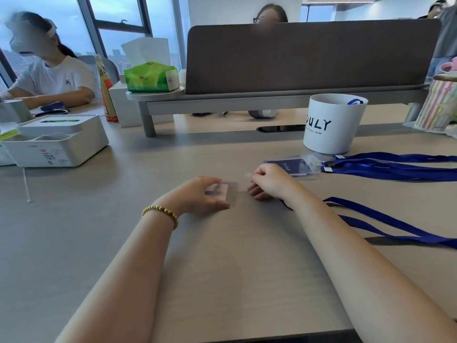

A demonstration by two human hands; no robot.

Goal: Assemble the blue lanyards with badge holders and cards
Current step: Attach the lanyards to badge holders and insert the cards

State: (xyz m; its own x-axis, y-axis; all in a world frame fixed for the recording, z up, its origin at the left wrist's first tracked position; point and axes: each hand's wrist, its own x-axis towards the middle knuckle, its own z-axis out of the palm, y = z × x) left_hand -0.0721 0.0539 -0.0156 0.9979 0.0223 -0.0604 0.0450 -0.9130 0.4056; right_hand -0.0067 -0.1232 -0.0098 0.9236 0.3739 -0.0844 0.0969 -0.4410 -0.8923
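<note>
My left hand (201, 195) holds a clear badge holder (228, 194) between thumb and fingers, just above the table's middle. My right hand (268, 181) sits curled right beside it, at the holder's right end; what it pinches is blurred. A blue lanyard (385, 220) runs from under my right wrist out to the right edge. Behind my right hand lie finished badge holders with dark blue cards (294, 165), clipped to several blue lanyards (395, 167) that stretch off to the right.
A white bucket (331, 125) marked with black letters stands behind the finished badges. A white box (53, 142) sits at the left, a desk divider (296, 55) and green tissue pack (150, 76) at the back. Other people sit at the left and behind the divider.
</note>
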